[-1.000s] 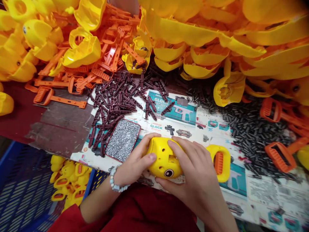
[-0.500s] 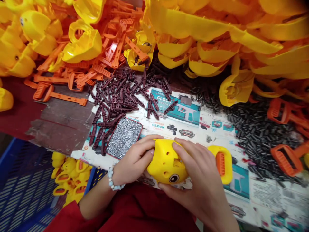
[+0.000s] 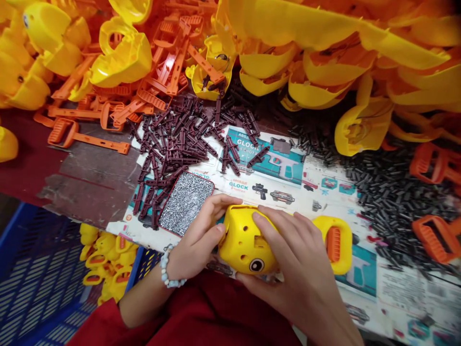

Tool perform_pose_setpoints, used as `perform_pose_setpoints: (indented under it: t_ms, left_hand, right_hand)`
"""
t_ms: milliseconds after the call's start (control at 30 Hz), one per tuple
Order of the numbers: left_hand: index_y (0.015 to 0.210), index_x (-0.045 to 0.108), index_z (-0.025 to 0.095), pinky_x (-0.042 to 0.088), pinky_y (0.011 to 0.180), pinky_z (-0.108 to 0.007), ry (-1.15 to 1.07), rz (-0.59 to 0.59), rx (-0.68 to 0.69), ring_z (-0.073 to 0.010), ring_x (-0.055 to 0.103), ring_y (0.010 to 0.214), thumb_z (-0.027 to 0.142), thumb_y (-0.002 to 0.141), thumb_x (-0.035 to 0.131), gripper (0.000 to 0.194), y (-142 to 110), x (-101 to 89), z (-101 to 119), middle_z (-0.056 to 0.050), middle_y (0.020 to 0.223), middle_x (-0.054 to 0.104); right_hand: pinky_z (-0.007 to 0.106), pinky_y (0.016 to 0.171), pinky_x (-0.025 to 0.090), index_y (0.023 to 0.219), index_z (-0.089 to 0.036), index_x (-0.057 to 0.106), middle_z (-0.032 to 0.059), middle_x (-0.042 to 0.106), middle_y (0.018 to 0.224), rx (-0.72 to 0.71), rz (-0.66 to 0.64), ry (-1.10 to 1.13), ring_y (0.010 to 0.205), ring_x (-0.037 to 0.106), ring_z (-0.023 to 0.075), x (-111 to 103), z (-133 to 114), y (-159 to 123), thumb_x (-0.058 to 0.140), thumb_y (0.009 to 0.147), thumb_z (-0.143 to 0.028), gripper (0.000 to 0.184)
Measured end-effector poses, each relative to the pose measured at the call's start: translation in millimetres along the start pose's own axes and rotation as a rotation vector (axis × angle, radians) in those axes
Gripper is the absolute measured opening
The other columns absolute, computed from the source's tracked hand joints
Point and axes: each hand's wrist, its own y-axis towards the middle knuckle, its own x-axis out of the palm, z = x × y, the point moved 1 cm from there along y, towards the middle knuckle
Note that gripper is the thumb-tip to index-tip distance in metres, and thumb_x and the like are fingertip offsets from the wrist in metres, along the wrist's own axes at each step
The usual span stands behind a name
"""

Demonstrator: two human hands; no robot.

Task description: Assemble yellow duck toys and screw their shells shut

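Over the table [image 3: 90, 187], your left hand [image 3: 197, 244] and right hand [image 3: 297, 247] grasp the yellow toy [image 3: 238, 239] — uneven pressure could slip it.

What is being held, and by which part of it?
The yellow toy body: the right hand grips its right side, beside the eye; the left hand touches its left edge.

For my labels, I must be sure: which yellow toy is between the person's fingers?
The yellow toy with right fingers over it and left fingers at its end; the others, farther back or in the blue basket, are untouched.
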Motion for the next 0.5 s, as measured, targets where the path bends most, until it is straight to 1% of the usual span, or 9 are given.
perform_pose_setpoints:
  t_ms: [100, 167, 267, 333, 400, 467, 500]
  left_hand:
    - [0.123, 0.044, 0.02, 0.034, 0.104, -0.038, 0.088, -0.004, -0.02, -0.025, 0.043, 0.123, 0.036, 0.092, 0.042, 0.035, 0, 1.7, 2, -0.01, 0.13, 0.047]
    - [0.126, 0.041, 0.019, 0.036, 0.102, -0.039, 0.178, -0.012, -0.022, -0.0263, 0.043, 0.122, 0.04, 0.091, 0.043, 0.04, -1, 4.0, 4, -0.012, 0.131, 0.046]
    - [0.128, 0.038, 0.018, 0.037, 0.101, -0.04, 0.296, -0.031, -0.012, -0.0284, 0.044, 0.12, 0.044, 0.085, 0.054, 0.053, -1, 6.9, 6, -0.014, 0.13, 0.045]
    - [0.13, 0.037, 0.019, 0.036, 0.102, -0.041, 0.356, -0.036, 0.025, -0.0282, 0.044, 0.121, 0.041, 0.082, 0.059, 0.057, -1, 7.3, 6, -0.013, 0.13, 0.045]
    - [0.132, 0.035, 0.023, 0.035, 0.104, -0.042, 0.39, -0.06, 0.163, -0.0284, 0.043, 0.123, 0.038, 0.08, 0.062, 0.06, -3, 7.1, 5, -0.011, 0.133, 0.044]
    - [0.134, 0.033, 0.027, 0.032, 0.106, -0.046, 0.395, -0.112, 0.372, -0.0297, 0.042, 0.124, 0.037, 0.078, 0.062, 0.064, -5, 7.7, 5, -0.009, 0.135, 0.044]
    - [0.135, 0.033, 0.028, 0.029, 0.107, -0.049, 0.399, -0.133, 0.455, -0.0305, 0.041, 0.125, 0.037, 0.077, 0.061, 0.065, -7, 8.4, 5, -0.009, 0.136, 0.044]
  right_hand:
    - [0.048, 0.097, 0.024, 0.123, -0.013, 0.042, 0.0133, 0.043, 0.126, 0.021, -0.003, 0.0, 0.111, 0.043, 0.0308, 2, -1, -3, 0.045, 0.092, -0.039, 0.041]
    - [0.049, 0.098, 0.023, 0.125, -0.013, 0.042, 0.0125, 0.043, 0.126, 0.043, -0.011, -0.035, 0.111, 0.043, 0.0308, 5, -3, -5, 0.042, 0.095, -0.043, 0.042]
    - [0.052, 0.099, 0.02, 0.121, -0.013, 0.042, 0.0127, 0.042, 0.126, 0.061, 0.002, -0.074, 0.111, 0.043, 0.0316, 6, -4, -7, 0.036, 0.098, -0.047, 0.042]
    - [0.052, 0.099, 0.021, 0.12, -0.014, 0.042, 0.0129, 0.042, 0.126, 0.047, 0.004, -0.041, 0.112, 0.043, 0.0317, 1, -2, -8, 0.036, 0.099, -0.051, 0.043]
    - [0.047, 0.099, 0.026, 0.121, -0.015, 0.043, 0.0117, 0.045, 0.123, 0.04, 0.037, 0.043, 0.112, 0.044, 0.0299, -7, 4, -10, 0.04, 0.099, -0.052, 0.043]
    - [0.041, 0.096, 0.033, 0.119, -0.015, 0.046, 0.0098, 0.05, 0.117, 0.063, 0.131, 0.102, 0.108, 0.048, 0.0271, -17, 10, -11, 0.043, 0.099, -0.044, 0.036]
    - [0.037, 0.093, 0.036, 0.116, -0.015, 0.049, 0.0087, 0.052, 0.112, 0.078, 0.168, 0.112, 0.104, 0.05, 0.0255, -20, 13, -12, 0.042, 0.099, -0.04, 0.031]
